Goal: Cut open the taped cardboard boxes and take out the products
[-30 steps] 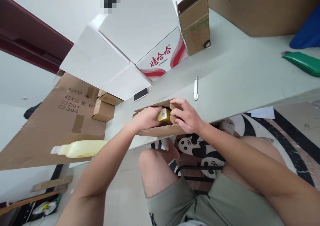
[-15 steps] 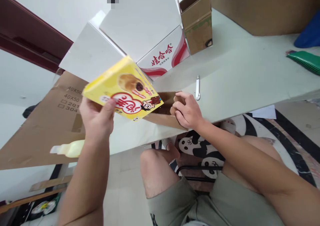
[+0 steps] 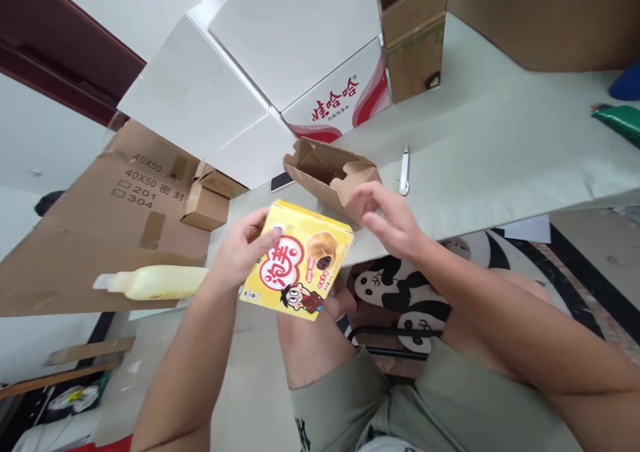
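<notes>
My left hand (image 3: pixel 244 247) grips a yellow snack box (image 3: pixel 325 292) by its left edge, thumb on the printed front. The snack box shows red lettering, a filled puff and a cartoon figure; it is tilted in the air before the table's edge. Just past its upper right corner is my right hand (image 3: pixel 387 217), fingers apart and nothing held. Its fingertips overlap the near flap of an open brown cardboard box (image 3: pixel 320 180) on the table; whether they touch it I cannot tell. This cardboard box lies behind the snack box, its opening facing up.
A white utility knife (image 3: pixel 405 171) lies right of the cardboard box, a phone (image 3: pixel 281 182) left of it. White cartons (image 3: pixel 295 39) and a tall brown box (image 3: pixel 416 55) stand behind. At left are a pale yellow bottle (image 3: pixel 155 283) and small brown boxes (image 3: pixel 206 207). A green packet (image 3: pixel 623 122) lies far right.
My left hand has brought the snack box right and down, turning it. My right hand has let go of the cardboard box's edge and opened. The view has shifted slightly.
</notes>
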`<state>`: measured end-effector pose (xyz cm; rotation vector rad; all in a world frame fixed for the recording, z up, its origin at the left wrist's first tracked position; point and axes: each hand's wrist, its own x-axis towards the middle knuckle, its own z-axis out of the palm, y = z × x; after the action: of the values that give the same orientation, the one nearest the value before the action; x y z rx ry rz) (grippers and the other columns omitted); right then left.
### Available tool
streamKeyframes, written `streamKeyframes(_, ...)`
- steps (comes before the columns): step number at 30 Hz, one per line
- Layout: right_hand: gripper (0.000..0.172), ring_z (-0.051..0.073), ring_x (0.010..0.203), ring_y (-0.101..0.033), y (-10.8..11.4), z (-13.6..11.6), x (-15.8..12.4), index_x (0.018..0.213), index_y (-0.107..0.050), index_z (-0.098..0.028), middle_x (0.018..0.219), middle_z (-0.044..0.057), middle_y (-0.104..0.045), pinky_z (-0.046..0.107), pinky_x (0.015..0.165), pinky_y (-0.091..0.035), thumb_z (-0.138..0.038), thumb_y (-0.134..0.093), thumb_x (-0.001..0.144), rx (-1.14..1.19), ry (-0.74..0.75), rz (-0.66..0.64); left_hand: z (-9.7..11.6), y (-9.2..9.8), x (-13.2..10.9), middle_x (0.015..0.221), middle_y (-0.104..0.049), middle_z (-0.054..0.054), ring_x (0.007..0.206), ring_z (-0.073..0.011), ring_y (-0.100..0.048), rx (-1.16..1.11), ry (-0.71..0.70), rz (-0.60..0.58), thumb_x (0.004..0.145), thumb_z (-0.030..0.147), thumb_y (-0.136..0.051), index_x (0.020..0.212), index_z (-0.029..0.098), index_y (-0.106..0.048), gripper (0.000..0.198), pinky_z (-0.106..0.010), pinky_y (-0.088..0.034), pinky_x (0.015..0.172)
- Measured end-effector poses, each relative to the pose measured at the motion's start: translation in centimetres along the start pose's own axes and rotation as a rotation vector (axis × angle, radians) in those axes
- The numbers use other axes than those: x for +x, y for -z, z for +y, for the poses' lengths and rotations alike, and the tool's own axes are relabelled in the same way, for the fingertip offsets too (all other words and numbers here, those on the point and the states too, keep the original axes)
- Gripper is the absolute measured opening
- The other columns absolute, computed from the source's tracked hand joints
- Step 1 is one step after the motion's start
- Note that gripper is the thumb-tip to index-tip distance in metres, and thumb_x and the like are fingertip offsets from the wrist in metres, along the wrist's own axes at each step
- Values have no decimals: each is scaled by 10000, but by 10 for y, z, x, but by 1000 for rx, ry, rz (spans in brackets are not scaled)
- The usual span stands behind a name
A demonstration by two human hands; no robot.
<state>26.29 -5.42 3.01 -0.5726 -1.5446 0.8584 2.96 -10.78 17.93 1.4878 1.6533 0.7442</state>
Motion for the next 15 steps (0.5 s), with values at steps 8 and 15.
streamKeyframes(8, 474, 162, 691, -625, 4, -32, -17, 937, -552, -199, 821, 41, -700, 286, 596, -419, -673, -544, 934, -66, -254, -409, -29, -9, -1, 1207, -787, -176, 972, -301, -795, -46, -37, -269, 726, 724, -802, 1298, 204, -644, 789, -354, -663, 714)
streamKeyframes(15, 512, 192, 753, -665, -14, -26, -33, 1003, -550, -201, 879, 60, -698, 327, 642, -518, -704, -456, 990, -77, -272, -81, -102, -47, -21, 1481, -623, -178, 1236, -336, -716, -217, -141, 171, 705, 887, -666, 1572, 348, -172, 1134, -468, -671, 883)
